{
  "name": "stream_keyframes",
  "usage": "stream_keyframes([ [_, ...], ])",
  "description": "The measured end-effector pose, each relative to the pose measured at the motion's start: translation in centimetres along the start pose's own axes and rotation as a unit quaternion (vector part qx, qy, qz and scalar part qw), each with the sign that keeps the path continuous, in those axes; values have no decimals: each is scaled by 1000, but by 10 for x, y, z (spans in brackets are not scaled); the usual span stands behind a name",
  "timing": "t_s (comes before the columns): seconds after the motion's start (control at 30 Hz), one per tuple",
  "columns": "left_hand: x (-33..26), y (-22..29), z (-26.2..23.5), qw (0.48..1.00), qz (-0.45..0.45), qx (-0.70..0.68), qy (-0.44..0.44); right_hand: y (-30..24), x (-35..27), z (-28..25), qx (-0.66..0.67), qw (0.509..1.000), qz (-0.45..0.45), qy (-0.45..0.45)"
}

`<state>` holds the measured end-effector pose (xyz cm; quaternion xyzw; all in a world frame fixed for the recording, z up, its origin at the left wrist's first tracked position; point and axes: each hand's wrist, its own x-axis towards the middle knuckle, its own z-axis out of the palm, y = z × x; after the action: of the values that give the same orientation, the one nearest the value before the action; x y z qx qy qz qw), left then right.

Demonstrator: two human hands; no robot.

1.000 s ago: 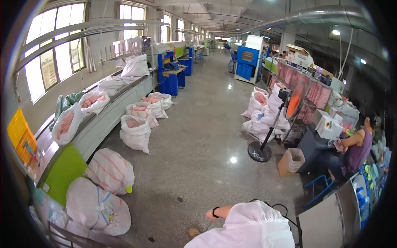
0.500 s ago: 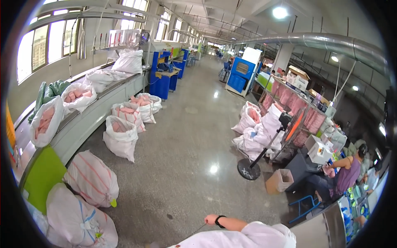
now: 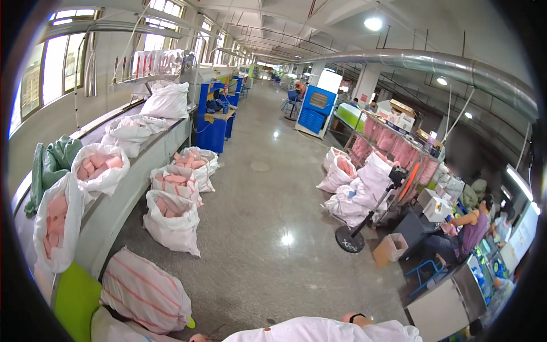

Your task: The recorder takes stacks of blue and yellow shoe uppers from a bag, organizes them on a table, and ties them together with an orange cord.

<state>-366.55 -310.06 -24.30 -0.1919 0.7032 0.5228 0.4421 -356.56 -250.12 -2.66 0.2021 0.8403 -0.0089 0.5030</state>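
At the lower edge my right hand (image 3: 347,317) shows only in part, behind the white cloth of my garment (image 3: 307,329). A black band (image 3: 357,316) circles its wrist, and the fingers are hidden. A small piece of my left hand (image 3: 198,338) appears at the bottom, its fingers cut off by the edge. Nearest to it lies a full white sack with red stripes (image 3: 145,288), a lime-green scrap at its end. Another whitish sack (image 3: 111,328) lies beside that one, partly out of view. What either hand holds, if anything, cannot be made out.
Open sacks of pink pieces stand on the floor (image 3: 171,219) and on the long bench (image 3: 114,208) at left. More sacks (image 3: 356,196), a black fan stand (image 3: 349,239) and a cardboard bin (image 3: 390,249) are at right. A person (image 3: 476,231) sits working beyond a blue stool (image 3: 424,276).
My view has shifted, bringing the striped sack to the right and lower. My right hand, earlier closed on a thin cord-like thing, is now lower, further right and mostly hidden.
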Motion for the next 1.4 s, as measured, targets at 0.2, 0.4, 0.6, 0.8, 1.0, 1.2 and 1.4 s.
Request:
stream_keyframes([
  [0.2,26,42,-43,952,155,262,-37,-69,12,-31,268,962,-37,47],
  [0.4,58,98,-11,864,227,443,-70,-113,-15,-37,295,946,-41,129],
  [0.6,63,177,52,903,140,325,-243,-102,18,7,345,921,-138,118],
  [0.8,56,234,192,876,51,158,-453,-131,4,13,560,801,-200,71],
  [1.0,-80,331,288,828,69,-20,-556,-70,-20,46,651,704,-242,149],
  [1.2,-78,348,394,811,28,-70,-580,7,-32,82,732,578,-272,235],
  [1.4,-123,338,515,744,-8,156,-649,92,-80,98,730,599,-199,263],
])
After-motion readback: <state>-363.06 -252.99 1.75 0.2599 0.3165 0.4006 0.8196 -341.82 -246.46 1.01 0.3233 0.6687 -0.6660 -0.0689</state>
